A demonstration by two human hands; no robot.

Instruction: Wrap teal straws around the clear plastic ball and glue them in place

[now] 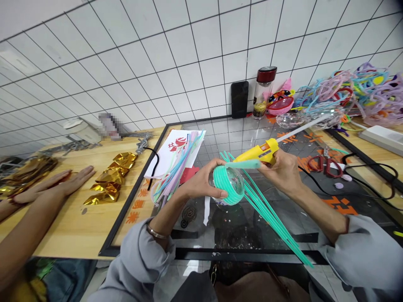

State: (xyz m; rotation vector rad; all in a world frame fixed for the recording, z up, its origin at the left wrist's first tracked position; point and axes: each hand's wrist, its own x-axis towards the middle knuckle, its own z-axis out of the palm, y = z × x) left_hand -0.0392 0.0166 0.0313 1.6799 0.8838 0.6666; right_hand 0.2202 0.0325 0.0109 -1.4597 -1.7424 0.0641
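Well to the left of the clear round container [228, 184], a co-worker's hands [77, 183] lie flat with fingers stretched on a wooden tabletop [63, 237]. Between them and the container sits pleated gold foil [115, 178]. Closer on the container's left, a white sheet with a red print [163, 153] lies partly under a bundle of pastel pipe cleaners [179, 165]. The left hand [206, 180] curls around the container's left side, gripping it above the tabletop; green pipe cleaner is wound in rows about its wall. Beyond the container, a black smartphone [239, 100] leans on the tiled wall. A loose green length [247, 164] reaches from the container's top toward the right hand [281, 167]; I cannot tell whether the fingers pinch it. That hand is closed around a yellow glue gun [258, 153], just right of the container, with a white glue stick [304, 128] jutting from its rear. Green pipe cleaners [273, 220] fan out below and right of the container. Farther right are red-handled scissors [327, 163].
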